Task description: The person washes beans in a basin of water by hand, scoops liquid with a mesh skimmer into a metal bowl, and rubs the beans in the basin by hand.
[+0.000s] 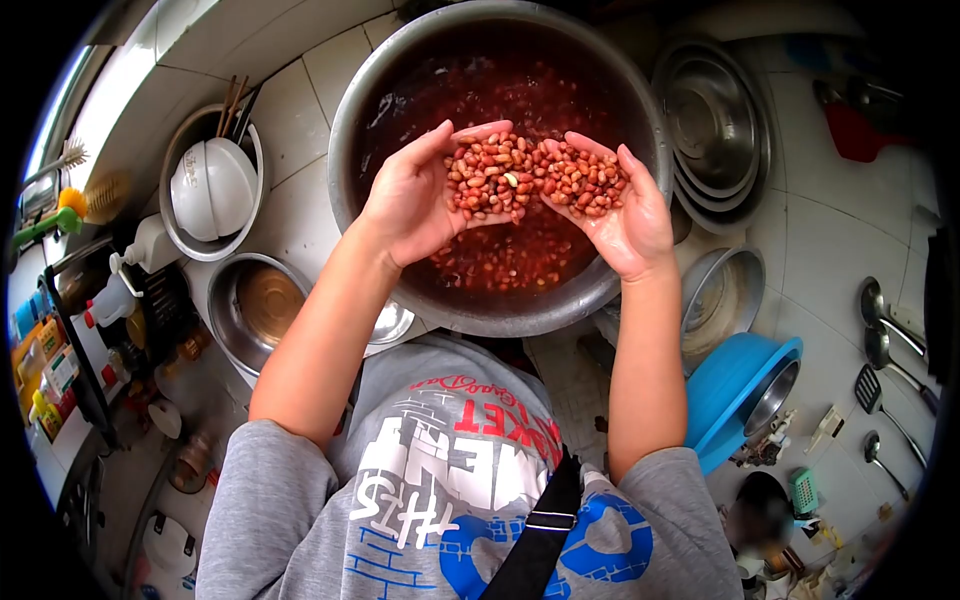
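Both my hands are cupped palm up above a large metal basin (pixel 345 130) of dark red water. My left hand (pixel 410 205) holds a heap of red-skinned peanuts (pixel 488 175), with one paler kernel among them. More peanuts fill my right hand (pixel 638 228), whose wet palm shows beside the pile. The fingertips of the two hands point toward each other, and the heaps nearly meet in the middle. Below them, many more peanuts (pixel 500 265) lie in the red water, partly blurred beneath the surface.
Left of the basin stand a metal bowl holding white bowls (pixel 213 188) and another metal pot (pixel 258 305). On the right are stacked metal basins (pixel 712 120), a metal pan (pixel 722 300) and a blue basin (pixel 735 385). Ladles and a slotted turner (pixel 868 390) hang at the far right.
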`<state>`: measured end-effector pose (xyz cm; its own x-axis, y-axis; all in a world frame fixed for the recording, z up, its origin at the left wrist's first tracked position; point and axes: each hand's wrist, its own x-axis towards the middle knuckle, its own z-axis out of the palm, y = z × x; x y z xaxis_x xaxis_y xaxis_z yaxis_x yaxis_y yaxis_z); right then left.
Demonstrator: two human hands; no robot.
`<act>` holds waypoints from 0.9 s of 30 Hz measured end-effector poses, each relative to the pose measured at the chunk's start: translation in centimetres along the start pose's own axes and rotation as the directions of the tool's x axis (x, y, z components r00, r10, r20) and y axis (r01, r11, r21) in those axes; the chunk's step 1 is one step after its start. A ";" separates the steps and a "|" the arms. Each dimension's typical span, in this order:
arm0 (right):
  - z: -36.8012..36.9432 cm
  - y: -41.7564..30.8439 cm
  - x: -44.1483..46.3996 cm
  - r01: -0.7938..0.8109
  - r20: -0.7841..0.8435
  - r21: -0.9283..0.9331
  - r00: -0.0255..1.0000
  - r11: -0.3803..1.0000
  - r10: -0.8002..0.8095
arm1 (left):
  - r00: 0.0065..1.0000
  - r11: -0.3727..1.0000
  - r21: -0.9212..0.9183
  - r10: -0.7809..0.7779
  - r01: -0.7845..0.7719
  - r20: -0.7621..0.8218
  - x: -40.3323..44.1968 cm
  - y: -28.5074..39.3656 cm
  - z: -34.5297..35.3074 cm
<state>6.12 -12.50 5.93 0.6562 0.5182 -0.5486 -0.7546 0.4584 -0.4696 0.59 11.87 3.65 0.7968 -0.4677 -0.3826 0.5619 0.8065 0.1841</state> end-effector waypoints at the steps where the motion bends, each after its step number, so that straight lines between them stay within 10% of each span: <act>1: -0.1 0.0 0.0 0.003 -0.005 -0.020 1.000 1.000 -0.004 | 1.000 0.999 0.032 0.003 -0.003 -0.024 -0.1 0.1 0.0; 15: -2.4 -0.4 -0.6 -0.021 -0.328 -0.595 0.919 0.803 -0.219 | 0.838 0.650 0.754 0.356 0.095 -0.412 -2.4 3.1 1.2; 19: -4.8 0.5 0.7 -0.120 -0.254 -0.943 0.863 0.311 -0.437 | 0.753 -0.105 0.921 0.615 0.374 -0.236 -0.8 1.7 -4.1; 26: -8.9 6.9 5.8 -0.505 -0.409 -0.863 0.668 0.025 -0.622 | 0.662 0.080 0.820 0.548 0.567 -0.511 2.9 -3.3 -6.1; 27: -7.3 7.2 5.6 -0.436 -0.476 -0.873 0.673 0.216 -0.566 | 0.676 0.138 0.848 0.545 0.511 -0.496 3.0 -3.8 -6.1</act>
<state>4.28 -11.61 -5.56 0.8646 -0.2543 -0.4333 -0.4566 -0.7577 -0.4663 -0.50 9.59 -3.71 0.7344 0.3032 -0.6072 0.6737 -0.4345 0.5978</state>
